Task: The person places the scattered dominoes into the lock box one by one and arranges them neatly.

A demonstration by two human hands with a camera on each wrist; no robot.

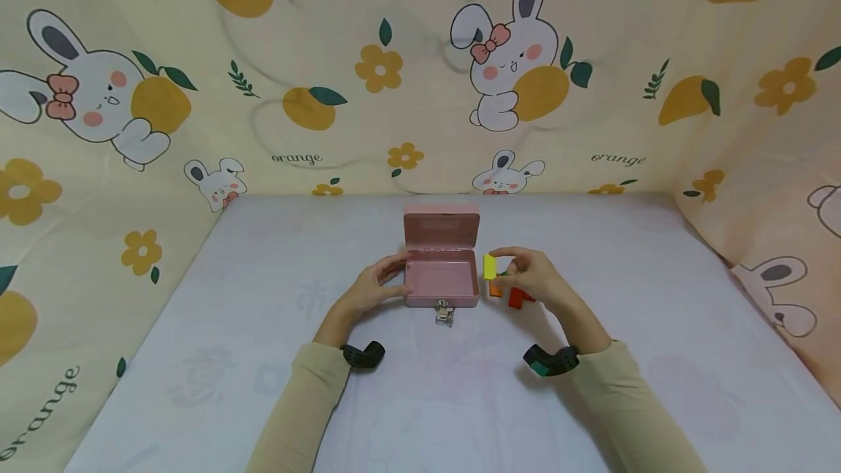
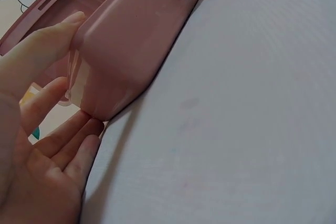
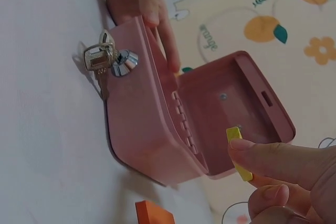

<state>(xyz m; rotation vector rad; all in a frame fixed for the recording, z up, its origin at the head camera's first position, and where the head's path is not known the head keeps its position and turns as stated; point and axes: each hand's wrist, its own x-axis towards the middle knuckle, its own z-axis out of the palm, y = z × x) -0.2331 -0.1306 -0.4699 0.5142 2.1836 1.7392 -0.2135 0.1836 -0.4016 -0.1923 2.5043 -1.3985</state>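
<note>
Block (image 1: 489,267), yellow: pinched by right hand (image 1: 535,277); probably light, stiff.
Box (image 1: 421,301): gripped by left hand (image 1: 366,289) at nine o'clock, likely steadiest.

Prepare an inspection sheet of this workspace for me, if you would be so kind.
Surface: pale tabletop with faint marks
Job's things: pink box, lid open, keys at its front lock; yellow block in hand; orange block and red block to the box's right
Clutter: nothing seen
Left hand: holds the box's left side
Right hand: pinches the yellow block
Cables: nothing seen
Surroundings: rabbit-and-orange printed backdrop
</note>
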